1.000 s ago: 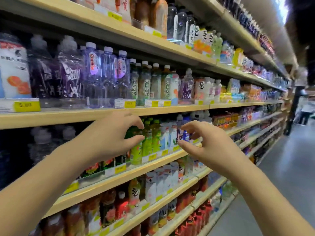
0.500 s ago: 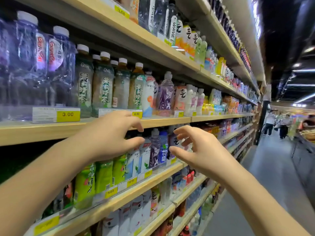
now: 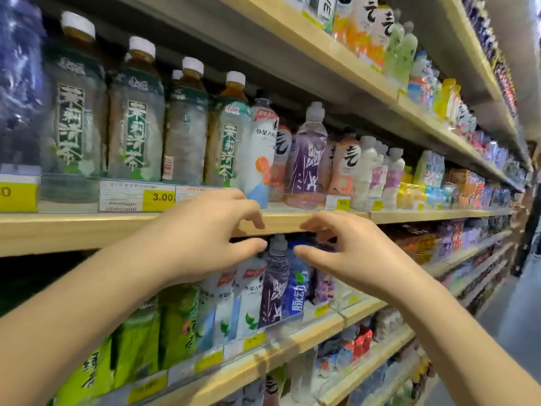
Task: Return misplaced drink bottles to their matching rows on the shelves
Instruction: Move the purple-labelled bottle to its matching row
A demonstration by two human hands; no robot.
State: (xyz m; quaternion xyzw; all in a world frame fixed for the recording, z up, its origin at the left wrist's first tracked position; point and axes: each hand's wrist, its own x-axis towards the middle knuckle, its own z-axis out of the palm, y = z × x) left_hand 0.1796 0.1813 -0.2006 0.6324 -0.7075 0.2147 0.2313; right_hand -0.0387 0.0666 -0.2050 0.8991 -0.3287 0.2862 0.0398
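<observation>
Left hand (image 3: 205, 238), right hand (image 3: 354, 253): both empty, fingers half-curled, flanking cap of purple bottle (image 3: 275, 285). Bottle stands on shelf (image 3: 292, 342) between white bottles (image 3: 251, 300) and blue bottle (image 3: 297, 288). Judged misplaced; not yet picked up.

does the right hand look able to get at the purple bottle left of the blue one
Probably yes: the purple bottle stands in the front row, and the right hand, holding nothing, hovers just beside its cap with nothing between them.

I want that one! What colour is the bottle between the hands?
The bottle is purple with a grey cap; head view shows it best.
</observation>
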